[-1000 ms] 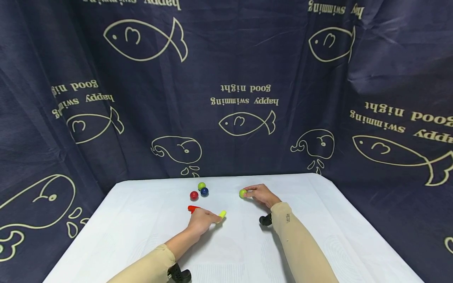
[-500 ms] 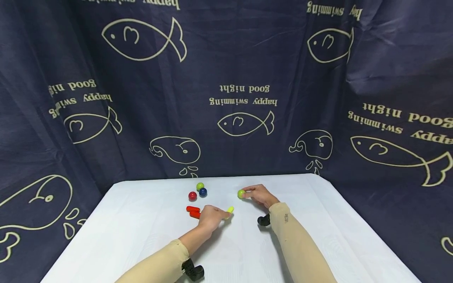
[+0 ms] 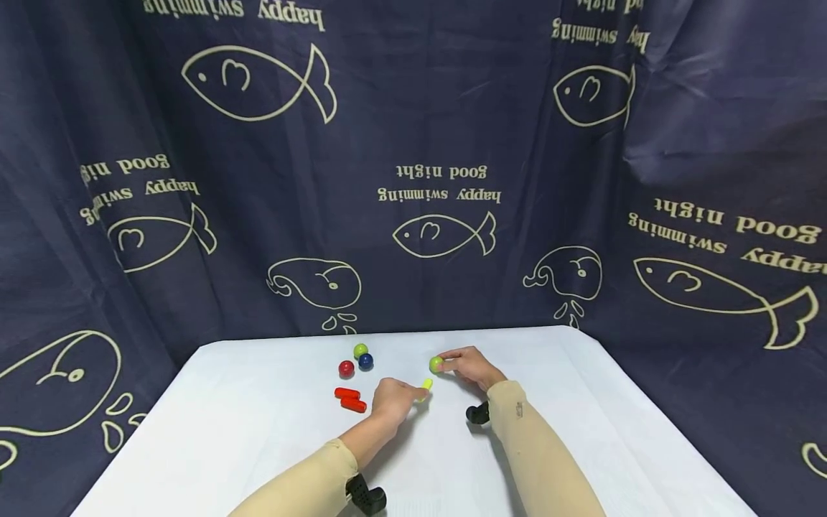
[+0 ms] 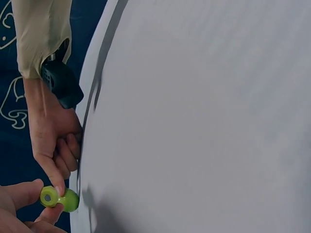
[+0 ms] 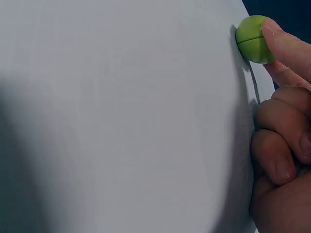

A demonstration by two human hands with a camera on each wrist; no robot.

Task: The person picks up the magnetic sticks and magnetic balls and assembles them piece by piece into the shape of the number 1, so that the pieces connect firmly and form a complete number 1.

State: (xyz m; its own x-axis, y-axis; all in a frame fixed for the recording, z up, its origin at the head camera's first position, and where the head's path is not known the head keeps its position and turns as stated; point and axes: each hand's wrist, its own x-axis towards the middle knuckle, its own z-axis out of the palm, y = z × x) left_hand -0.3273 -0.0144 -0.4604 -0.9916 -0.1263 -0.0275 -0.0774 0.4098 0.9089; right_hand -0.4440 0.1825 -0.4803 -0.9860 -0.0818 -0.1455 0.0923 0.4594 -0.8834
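My left hand [image 3: 393,402] pinches a short yellow-green rod [image 3: 427,385] between thumb and finger, near the middle of the table. In the left wrist view the end of the rod [image 4: 48,196] faces the camera and shows a grey dot. My right hand [image 3: 474,368] pinches a green ball [image 3: 436,365] just beyond the rod, with a small gap between them in the head view. A seam runs round this ball [image 5: 252,40], and the other right fingers are curled in. Two red rods [image 3: 353,405] lie side by side left of my left hand.
Farther back on the white table [image 3: 258,416] sit a red ball [image 3: 346,369], a dark blue ball [image 3: 365,361] and another green ball [image 3: 360,351], close together. A dark blue curtain [image 3: 439,287] with fish drawings hangs behind the table's far edge.
My left hand has moved right with the yellow-green rod, towards the green ball, uncovering the red rods. My right hand holds the ball in nearly the same place. The head view has shifted slightly.
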